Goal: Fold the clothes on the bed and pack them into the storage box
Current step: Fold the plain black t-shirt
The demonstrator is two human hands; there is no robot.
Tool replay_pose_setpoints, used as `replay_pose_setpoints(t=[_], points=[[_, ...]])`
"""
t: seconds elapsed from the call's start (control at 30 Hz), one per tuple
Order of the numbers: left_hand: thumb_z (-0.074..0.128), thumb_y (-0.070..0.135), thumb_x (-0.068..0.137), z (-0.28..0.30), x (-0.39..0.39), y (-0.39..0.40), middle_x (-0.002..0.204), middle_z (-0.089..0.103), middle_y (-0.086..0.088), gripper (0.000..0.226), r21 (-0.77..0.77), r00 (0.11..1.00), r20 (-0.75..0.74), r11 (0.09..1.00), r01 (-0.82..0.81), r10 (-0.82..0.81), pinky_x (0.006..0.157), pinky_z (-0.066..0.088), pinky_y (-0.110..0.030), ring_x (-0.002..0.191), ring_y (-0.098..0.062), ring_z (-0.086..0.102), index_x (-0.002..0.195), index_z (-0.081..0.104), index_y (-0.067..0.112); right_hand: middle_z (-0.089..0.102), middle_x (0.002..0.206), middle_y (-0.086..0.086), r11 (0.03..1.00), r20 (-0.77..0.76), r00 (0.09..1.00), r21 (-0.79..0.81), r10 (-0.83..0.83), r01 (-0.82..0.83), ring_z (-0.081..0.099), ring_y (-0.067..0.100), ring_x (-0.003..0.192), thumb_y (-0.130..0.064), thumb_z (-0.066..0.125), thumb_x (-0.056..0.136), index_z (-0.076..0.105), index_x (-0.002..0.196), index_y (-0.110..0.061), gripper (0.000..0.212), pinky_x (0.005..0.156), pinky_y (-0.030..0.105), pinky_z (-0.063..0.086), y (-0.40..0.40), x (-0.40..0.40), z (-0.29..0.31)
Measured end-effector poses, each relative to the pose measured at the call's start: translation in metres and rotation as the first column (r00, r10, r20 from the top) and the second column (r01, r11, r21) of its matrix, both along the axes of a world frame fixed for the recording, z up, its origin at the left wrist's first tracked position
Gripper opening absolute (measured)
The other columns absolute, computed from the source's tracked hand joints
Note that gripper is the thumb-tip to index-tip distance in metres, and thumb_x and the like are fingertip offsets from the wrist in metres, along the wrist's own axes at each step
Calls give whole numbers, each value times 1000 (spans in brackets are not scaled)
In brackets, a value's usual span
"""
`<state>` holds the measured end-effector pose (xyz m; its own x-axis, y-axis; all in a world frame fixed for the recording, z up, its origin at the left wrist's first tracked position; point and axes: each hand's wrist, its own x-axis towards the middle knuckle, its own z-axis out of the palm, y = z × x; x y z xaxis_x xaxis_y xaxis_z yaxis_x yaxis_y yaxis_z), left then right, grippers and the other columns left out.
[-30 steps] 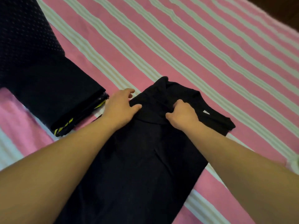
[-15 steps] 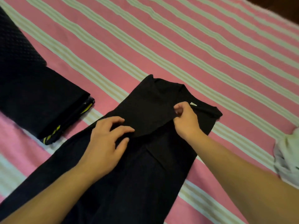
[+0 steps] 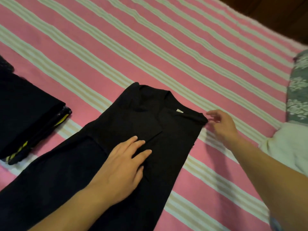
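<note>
Presently the left hand (image 3: 124, 165) lies flat, fingers straight, pressing the black shirt (image 3: 150, 124) on the bed (image 3: 166, 52). Right of it, the right hand (image 3: 222, 125) hovers with fingers loosely spread, holding nothing, beside the shirt's shoulder corner. Left of the left hand sits a folded stack (image 3: 28, 117). Judgement: the shirt is part-folded; packing is outstanding, and no storage box is visible.

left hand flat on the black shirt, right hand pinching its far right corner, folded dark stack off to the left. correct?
Not quite. In the head view the right hand is open beside the black shirt's far right corner, fingers spread and gripping nothing. The rest holds: the left hand lies flat on the shirt, and the folded dark stack sits to the left on the striped bedsheet.
</note>
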<state>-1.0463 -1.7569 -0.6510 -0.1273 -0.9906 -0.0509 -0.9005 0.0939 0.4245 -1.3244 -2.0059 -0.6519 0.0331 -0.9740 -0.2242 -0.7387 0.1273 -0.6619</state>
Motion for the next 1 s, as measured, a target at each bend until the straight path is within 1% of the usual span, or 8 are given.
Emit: replay_pose_setpoints(t=[0.1,0.23,0.37,0.5,0.67,0.8,0.9,1.0], points=[[60,32,95,-8,-29,-41,151,46,3,48,-19,996,-51,997,-72,71,120,19,-33,149,-18,29,143,55,29,63,111,0,961,18,967,107,255,-256,60,10,103,16,67,77,68,99,-21,44,81,22,48,-24,-8,4],[52,34,101,-7,-55,-103,159,30,8,54,27,974,-148,985,-170,172,121,13,-30,152,-12,15,153,38,32,47,116,-1,863,-249,827,173,504,-474,41,16,111,-7,78,77,64,98,-41,42,101,28,36,-45,-16,-11],[48,46,103,-26,-57,-146,169,-5,7,70,329,974,-111,932,-153,199,124,9,-36,155,-15,-4,161,9,40,44,120,-1,884,-102,883,162,457,-439,42,16,114,-16,74,88,72,99,-28,16,105,27,34,-47,-26,-21],[33,55,105,-46,-56,-144,164,-29,7,72,390,995,58,915,-102,86,124,2,-39,152,-14,-24,159,-11,40,51,119,2,883,-40,894,182,447,-433,52,16,107,-12,65,95,71,88,-24,15,99,25,38,-58,-32,-19],[23,56,105,-50,-62,-142,161,-37,7,70,387,990,103,913,-131,99,124,-2,-39,149,-12,-32,156,-21,39,48,112,0,896,-75,905,193,420,-400,50,19,107,-7,62,89,65,71,-23,25,98,33,44,-58,-24,-19],[18,58,104,-53,-65,-140,161,-37,6,69,362,985,127,920,-152,113,124,-3,-38,148,-13,-34,155,-24,38,45,108,-4,917,-149,905,29,398,-398,36,13,106,-29,65,93,66,80,-18,17,96,25,36,-38,-22,-36],[19,58,104,-53,-62,-139,161,-37,7,69,379,989,107,915,-140,106,123,-3,-38,147,-12,-34,156,-22,39,49,110,2,977,31,976,-4,214,-214,48,16,105,-22,69,93,71,84,-5,19,93,19,43,-34,-17,-37],[21,58,104,-55,-59,-140,161,-36,7,70,385,991,89,915,-124,97,123,-3,-38,148,-11,-34,156,-21,39,53,102,22,991,198,974,57,108,-121,53,11,80,-18,69,94,66,83,11,31,73,15,44,-38,-13,-28]])
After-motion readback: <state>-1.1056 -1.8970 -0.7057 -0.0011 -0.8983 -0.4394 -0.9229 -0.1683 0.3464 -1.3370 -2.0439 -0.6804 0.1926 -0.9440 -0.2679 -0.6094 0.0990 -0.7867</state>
